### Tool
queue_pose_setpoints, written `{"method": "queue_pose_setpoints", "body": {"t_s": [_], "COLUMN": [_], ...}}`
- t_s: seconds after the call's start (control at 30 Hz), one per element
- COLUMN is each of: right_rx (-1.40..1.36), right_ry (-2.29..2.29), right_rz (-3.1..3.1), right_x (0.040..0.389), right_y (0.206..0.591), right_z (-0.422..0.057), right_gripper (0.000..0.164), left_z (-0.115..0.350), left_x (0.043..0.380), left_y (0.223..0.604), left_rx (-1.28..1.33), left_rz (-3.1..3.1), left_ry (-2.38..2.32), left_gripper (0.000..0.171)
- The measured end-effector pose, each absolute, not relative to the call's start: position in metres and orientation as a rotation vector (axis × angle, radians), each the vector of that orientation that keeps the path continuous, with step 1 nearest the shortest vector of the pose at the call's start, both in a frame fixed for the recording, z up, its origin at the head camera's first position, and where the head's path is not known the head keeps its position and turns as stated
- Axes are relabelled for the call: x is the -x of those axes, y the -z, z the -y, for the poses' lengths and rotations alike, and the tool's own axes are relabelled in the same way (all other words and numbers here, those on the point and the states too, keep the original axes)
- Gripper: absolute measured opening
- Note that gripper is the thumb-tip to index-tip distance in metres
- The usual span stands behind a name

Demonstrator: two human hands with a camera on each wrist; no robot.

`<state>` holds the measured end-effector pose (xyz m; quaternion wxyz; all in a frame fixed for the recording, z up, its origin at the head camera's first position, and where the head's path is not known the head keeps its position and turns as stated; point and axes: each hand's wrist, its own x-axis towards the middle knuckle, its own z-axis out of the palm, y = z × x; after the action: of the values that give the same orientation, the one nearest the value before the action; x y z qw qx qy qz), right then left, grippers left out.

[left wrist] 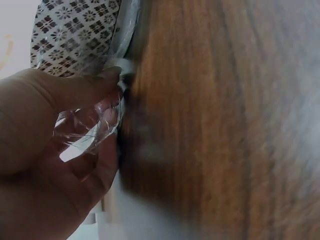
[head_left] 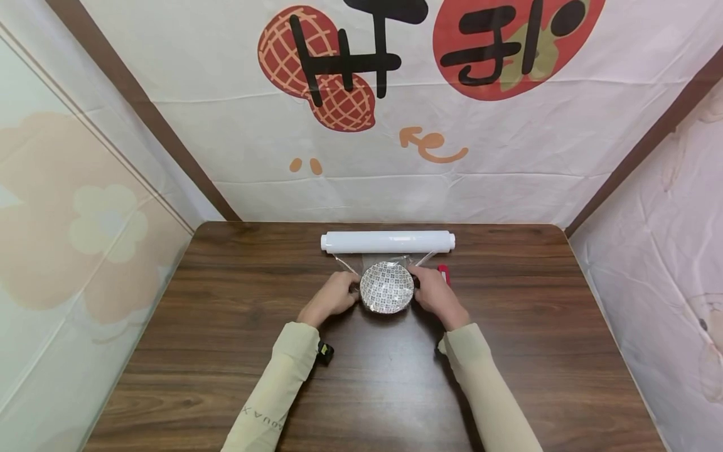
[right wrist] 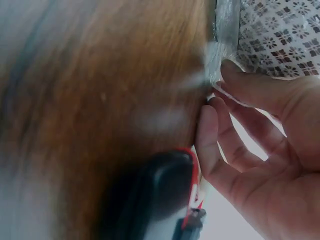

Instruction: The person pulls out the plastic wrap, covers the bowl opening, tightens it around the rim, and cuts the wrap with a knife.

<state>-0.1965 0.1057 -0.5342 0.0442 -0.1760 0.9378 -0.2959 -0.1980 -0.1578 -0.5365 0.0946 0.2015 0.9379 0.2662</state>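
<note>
A bowl (head_left: 386, 287) with a small flower pattern sits face down on the table, clear plastic wrap (left wrist: 85, 127) gathered about its rim. At the bowl's left side my left hand (head_left: 337, 294) pinches the wrap between thumb and fingers; crumpled film shows inside the grip in the left wrist view. On the opposite side my right hand (head_left: 435, 292) pinches the film at the rim, thumb against the fingers, as the right wrist view shows. Stretches of film run from both hands back to a white roll of plastic wrap (head_left: 388, 242) behind the bowl.
Just beyond my right hand lies a red and black utility knife (head_left: 444, 274). The wooden table (head_left: 226, 351) ends close behind the roll, where a printed cloth wall (head_left: 350, 201) stands. More cloth walls flank the left and right sides.
</note>
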Motion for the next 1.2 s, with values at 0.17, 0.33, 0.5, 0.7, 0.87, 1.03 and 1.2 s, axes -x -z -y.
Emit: {"method": "queue_pose_setpoints", "body": {"t_s": [0.17, 0.33, 0.5, 0.7, 0.87, 1.03, 1.2], "right_rx": [0.524, 0.440, 0.227, -0.027, -0.158, -0.254, -0.361], "right_ry": [0.945, 1.097, 1.218, 1.445, 1.772, 1.812, 1.872], "right_rz": [-2.822, -2.657, -2.637, -2.601, -2.297, -2.286, -2.315], "right_x": [0.202, 0.203, 0.183, 0.148, 0.135, 0.135, 0.138], "right_y": [0.537, 0.532, 0.519, 0.509, 0.517, 0.528, 0.532], "right_z": [-0.105, -0.117, -0.130, -0.123, -0.103, -0.085, -0.074], "right_gripper": [0.052, 0.045, 0.044, 0.035, 0.040, 0.045, 0.043], "left_z": [0.158, 0.163, 0.176, 0.171, 0.151, 0.139, 0.127], "left_x": [0.197, 0.192, 0.175, 0.139, 0.127, 0.133, 0.140], "left_y": [0.539, 0.530, 0.514, 0.509, 0.518, 0.529, 0.535], "left_rx": [-0.524, -0.388, -0.036, 0.268, 0.339, 0.402, 0.428], "left_rz": [-2.778, -2.709, -2.814, -2.694, -2.267, -2.137, -2.146], "left_ry": [-0.831, -0.909, -0.893, -1.309, -1.923, -2.119, -2.128], "left_gripper": [0.018, 0.035, 0.036, 0.027, 0.038, 0.044, 0.045]}}
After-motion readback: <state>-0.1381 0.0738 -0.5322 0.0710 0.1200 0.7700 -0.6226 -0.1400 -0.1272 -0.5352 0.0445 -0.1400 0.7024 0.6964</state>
